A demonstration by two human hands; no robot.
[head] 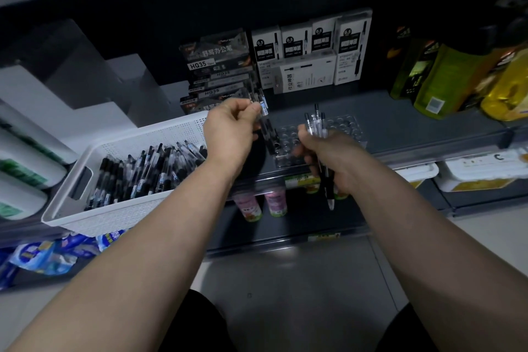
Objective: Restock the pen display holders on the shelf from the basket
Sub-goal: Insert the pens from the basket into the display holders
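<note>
In the head view, a white perforated basket (120, 218) was seen on the left part of the dark shelf (400, 126), tilted slightly over its front edge. It was filled with a heap of loose pens (143, 171) with black grips and clear barrels. Just to the right of the basket, a clear display holder (285, 138) with rows of round holes was set on the shelf; its holes appeared unfilled, though blur made this hard to confirm.

The left hand (231, 131) was held above the gap between basket and holder, its fingers curled and a single pen (268, 131) pinched at the fingertips, the pen hanging roughly upright with its lower end near the holder's left edge. The right hand (328, 157) was closed around a bundle of pens (315, 123), their tops raised above the fist and one tip projecting below it, in front of the holder.

Behind, dark pen boxes (217, 66) and white pen boxes (308, 60) were stacked against the back wall. Yellow-green bottles (445, 80) were seen at the right.
</note>
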